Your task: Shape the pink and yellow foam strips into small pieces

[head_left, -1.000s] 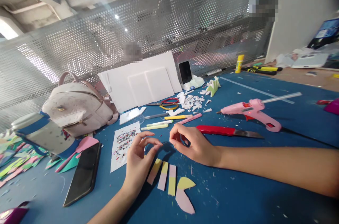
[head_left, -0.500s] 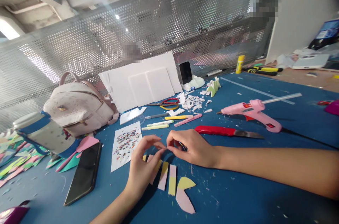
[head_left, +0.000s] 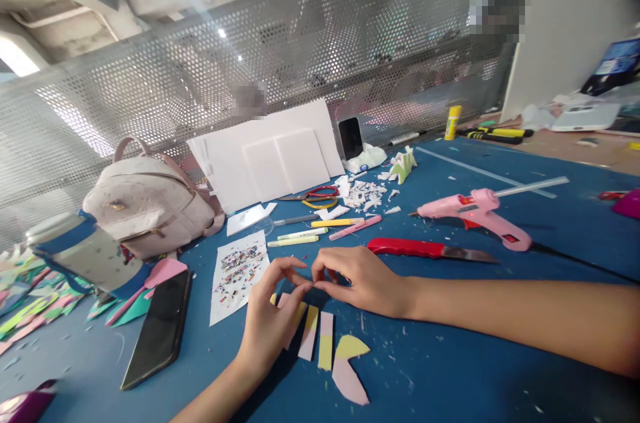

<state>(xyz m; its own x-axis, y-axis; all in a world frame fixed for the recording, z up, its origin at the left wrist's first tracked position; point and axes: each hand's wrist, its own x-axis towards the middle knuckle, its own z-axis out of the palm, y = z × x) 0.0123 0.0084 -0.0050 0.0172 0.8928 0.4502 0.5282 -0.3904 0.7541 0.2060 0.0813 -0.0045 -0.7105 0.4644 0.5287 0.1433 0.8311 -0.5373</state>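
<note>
My left hand [head_left: 274,308] and my right hand [head_left: 363,279] meet at the fingertips just above the table. The fingers of both are closed in a pinch, and anything between them is too small to make out. Beneath and beside my left hand lie several pink-and-yellow strips, one of them a flat strip [head_left: 325,341] in full sight; others are partly hidden by the hand. Right of the strips is a curved pink-and-yellow cutout [head_left: 350,373]. A white sheet with tiny colourful bits [head_left: 239,276] lies left of my left hand.
Beyond my right hand lie a red-handled knife [head_left: 410,247] and a pink hot glue gun [head_left: 480,209]. Several pens [head_left: 337,222], scissors [head_left: 320,195] and white scraps [head_left: 364,194] spread behind. At left are a phone [head_left: 159,329], a tumbler [head_left: 90,253] and a backpack [head_left: 145,199].
My right hand's fingers have shifted slightly, with the index finger lifted a little from the pinch point. My left hand has barely moved, and the table objects stay put.
</note>
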